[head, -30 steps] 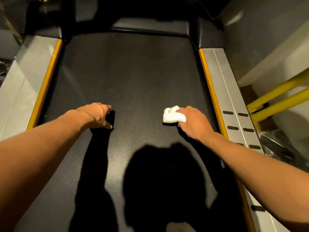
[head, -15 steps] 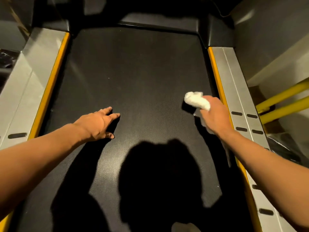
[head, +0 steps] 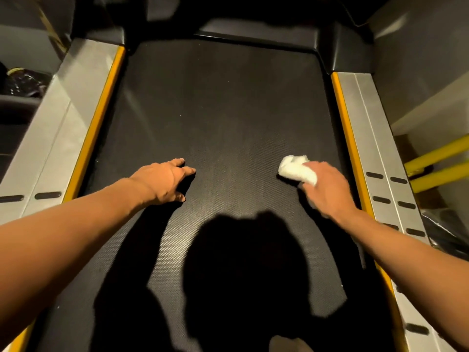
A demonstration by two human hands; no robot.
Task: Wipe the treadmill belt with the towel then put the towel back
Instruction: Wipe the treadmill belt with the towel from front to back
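Head camera view, looking down the length of a treadmill. Its black textured belt [head: 223, 110] fills most of the frame and runs away from the viewer to a dark motor cover [head: 253, 34] at the top. A silver left side rail [head: 63, 138] and right side rail [head: 373, 138] flank it, each edged in yellow. A person's 2 bare forearms reach in from below. The left hand [head: 162, 181] lies flat on the belt left of centre, fingers straight and spread, holding nothing; it looks like a brace. The right hand [head: 327, 189], right of centre and near the right rail's yellow edge, curls its fingers over a small bunched white towel [head: 295, 168] and presses it on the belt. The wiping step appears to be in hand, with the towel's return not yet begun. The next move likely calls for a firm sweep across bare belt; where the towel belongs is out of view
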